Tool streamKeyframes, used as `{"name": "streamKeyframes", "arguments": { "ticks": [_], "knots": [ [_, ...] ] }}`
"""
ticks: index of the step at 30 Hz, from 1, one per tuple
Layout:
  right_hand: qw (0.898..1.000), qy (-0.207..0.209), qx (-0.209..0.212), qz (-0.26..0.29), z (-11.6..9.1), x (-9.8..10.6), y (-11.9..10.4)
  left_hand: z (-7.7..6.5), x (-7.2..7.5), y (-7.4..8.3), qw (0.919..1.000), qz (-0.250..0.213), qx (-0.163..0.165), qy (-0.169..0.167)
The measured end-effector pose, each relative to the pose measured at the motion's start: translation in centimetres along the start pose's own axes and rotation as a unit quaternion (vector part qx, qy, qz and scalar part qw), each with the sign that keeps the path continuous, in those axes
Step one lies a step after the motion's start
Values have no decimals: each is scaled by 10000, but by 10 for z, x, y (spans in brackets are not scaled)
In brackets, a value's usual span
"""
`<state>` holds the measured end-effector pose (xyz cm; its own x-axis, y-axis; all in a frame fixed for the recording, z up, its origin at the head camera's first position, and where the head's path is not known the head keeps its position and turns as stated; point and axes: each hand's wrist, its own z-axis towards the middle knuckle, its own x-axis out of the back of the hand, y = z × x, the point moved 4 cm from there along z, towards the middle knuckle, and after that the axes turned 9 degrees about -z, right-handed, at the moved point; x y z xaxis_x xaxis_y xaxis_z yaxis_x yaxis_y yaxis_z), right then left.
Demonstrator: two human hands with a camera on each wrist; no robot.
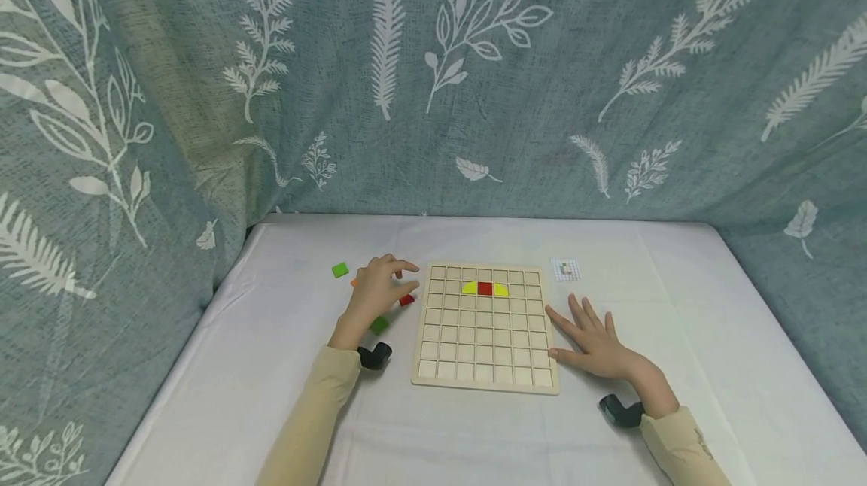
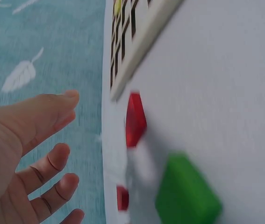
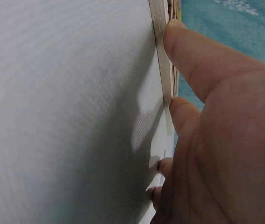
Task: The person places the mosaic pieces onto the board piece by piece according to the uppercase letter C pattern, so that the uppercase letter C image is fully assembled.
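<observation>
A wooden grid board (image 1: 485, 386) lies flat on the table, with a red square tile (image 1: 485, 288) between two yellow curved tiles (image 1: 501, 290) in one of its upper rows. My left hand (image 1: 379, 292) hovers left of the board above loose tiles, thumb and fingers apart with nothing between them. Below it are a red tile (image 2: 135, 120) and a green tile (image 2: 186, 191). My right hand (image 1: 596, 347) is spread at the board's right side, thumb and index fingertips right at its edge.
Another green tile (image 1: 340, 269) lies farther left, and an orange piece (image 1: 354, 283) is mostly hidden behind the left hand. A small printed pattern card (image 1: 565, 269) is beyond the right hand. A leaf-patterned curtain (image 1: 433, 95) hangs behind the white-covered table (image 1: 474, 441).
</observation>
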<state>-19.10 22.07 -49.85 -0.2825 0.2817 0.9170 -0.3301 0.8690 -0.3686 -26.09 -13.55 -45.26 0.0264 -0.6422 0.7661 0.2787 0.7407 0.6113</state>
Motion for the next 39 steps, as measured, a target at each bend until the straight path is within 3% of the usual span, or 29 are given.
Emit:
{"name": "streamKeyframes", "arguments": {
  "ticks": [14,23,33,39],
  "knots": [
    [10000,13,3,-10,-1,-2,-2,-16,37,-41,9983,76,372,444],
    [10000,25,39,-21,-1,-2,-3,-23,56,-69,9963,45,709,492],
    [10000,19,61,-12,-1,-2,-2,-21,73,-95,9938,434,824,600],
    [10000,43,55,-1,-1,-2,-2,-18,75,-103,9935,528,909,434]
  ]
}}
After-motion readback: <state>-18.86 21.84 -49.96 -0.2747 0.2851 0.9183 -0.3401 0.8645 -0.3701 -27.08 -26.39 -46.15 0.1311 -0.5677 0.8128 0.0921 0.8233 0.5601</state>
